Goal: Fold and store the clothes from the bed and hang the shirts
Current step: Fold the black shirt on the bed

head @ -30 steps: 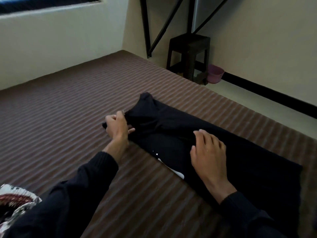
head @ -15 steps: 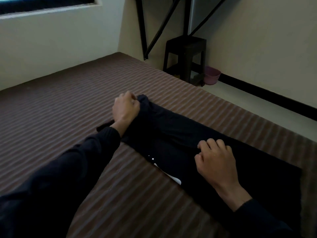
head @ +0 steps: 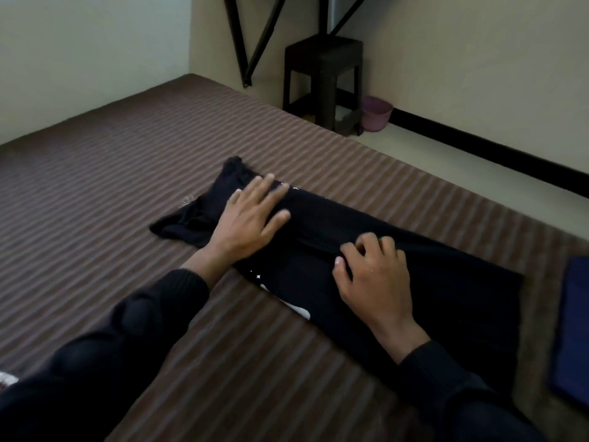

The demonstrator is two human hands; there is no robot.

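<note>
Striped bed (head: 95, 218) lies open leftward; blue object (head: 570, 330) crowds the right

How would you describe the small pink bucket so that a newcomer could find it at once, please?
Start at the striped bed and look past its far edge to the floor by the wall. A dark stool stands there, and the bucket sits just to its right. It is the only pink, round thing among dark, angular furniture.
</note>
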